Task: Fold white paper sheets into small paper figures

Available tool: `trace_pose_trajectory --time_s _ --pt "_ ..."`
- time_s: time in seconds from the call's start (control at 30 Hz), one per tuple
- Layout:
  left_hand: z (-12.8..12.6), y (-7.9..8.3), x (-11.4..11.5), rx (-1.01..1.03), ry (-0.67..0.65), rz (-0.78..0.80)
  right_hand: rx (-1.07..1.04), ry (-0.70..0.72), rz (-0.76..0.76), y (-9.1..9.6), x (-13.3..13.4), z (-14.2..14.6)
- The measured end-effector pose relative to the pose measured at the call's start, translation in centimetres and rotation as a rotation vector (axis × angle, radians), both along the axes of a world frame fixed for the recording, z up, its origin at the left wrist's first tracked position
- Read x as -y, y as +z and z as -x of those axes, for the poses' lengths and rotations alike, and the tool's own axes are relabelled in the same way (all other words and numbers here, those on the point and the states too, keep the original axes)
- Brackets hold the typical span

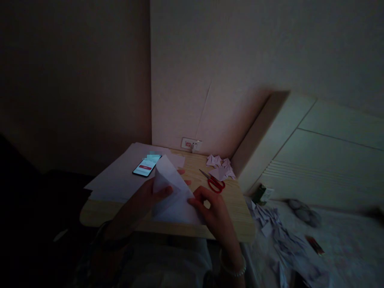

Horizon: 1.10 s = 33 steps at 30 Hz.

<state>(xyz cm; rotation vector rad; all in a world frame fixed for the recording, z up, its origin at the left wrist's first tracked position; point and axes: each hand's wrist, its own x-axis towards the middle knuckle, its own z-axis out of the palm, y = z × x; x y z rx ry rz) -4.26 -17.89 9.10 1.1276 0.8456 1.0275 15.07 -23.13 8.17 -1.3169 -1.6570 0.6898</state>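
A folded sheet of white paper (180,206) is held up over the front of the small wooden table, one corner pointing upward. My left hand (154,192) grips its left side, thumb across the near face and fingertips showing behind the far edge. With thumb and forefinger my right hand (210,204) pinches the slanting right edge. Behind the paper to the left, a lit phone (147,166) lies on a stack of white paper sheets (120,172). Scissors with red handles (215,184) rest on the table beyond my right hand.
Small folded paper pieces (220,166) are gathered at the table's back right corner. A wall socket (192,144) with a plug sits just behind the wooden table (237,216). To the right, many more folded paper pieces (282,236) lie on a bed beside its pale headboard (330,156).
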Motion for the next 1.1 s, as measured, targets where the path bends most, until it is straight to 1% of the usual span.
trace_pose_trajectory --time_s 0.07,0.13,0.17,0.3,0.4,0.5,0.57,0.67,0.73,0.77,0.83,1.0,1.1 --pt "0.0 -0.1 0.1 0.070 -0.085 -0.031 0.013 0.004 0.007 -0.1 0.1 0.1" --pt "-0.1 -0.2 0.3 0.107 -0.121 -0.066 0.019 0.003 0.010 -0.1 0.2 0.1" --pt "-0.3 -0.2 0.4 0.108 -0.116 -0.079 0.021 0.001 0.010 0.0 0.2 0.1" --pt "-1.0 -0.1 0.9 0.015 0.026 -0.102 0.019 -0.003 0.011 0.1 0.3 0.3" --pt "-1.5 -0.1 1.0 0.003 0.055 -0.130 0.001 -0.003 0.003 0.1 0.3 0.4" --pt "-1.5 -0.5 0.8 0.005 0.065 -0.163 -0.012 -0.007 -0.017 0.2 0.4 0.5" --pt "-1.3 -0.9 0.6 -0.030 0.041 -0.204 -0.016 -0.009 -0.020 0.4 0.5 0.6" --pt "-0.8 -1.2 0.5 -0.070 -0.047 -0.316 -0.012 -0.006 -0.016 0.5 0.5 0.6" --pt "-0.6 -1.3 0.6 -0.078 -0.073 -0.372 -0.005 0.001 -0.013 0.6 0.5 0.6" --pt "-0.6 -1.3 0.7 -0.081 -0.077 -0.374 -0.004 0.002 -0.013 0.6 0.5 0.6" --pt "-0.6 -1.3 0.9 -0.091 -0.065 -0.328 -0.006 -0.006 -0.016 0.5 0.5 0.6" --pt "-1.1 -0.9 0.7 -0.198 0.091 -0.172 0.004 -0.033 -0.038 0.3 0.5 0.3" --pt "-1.1 -0.4 0.4 -0.243 0.088 -0.102 0.001 -0.024 -0.038 0.2 0.5 0.3"
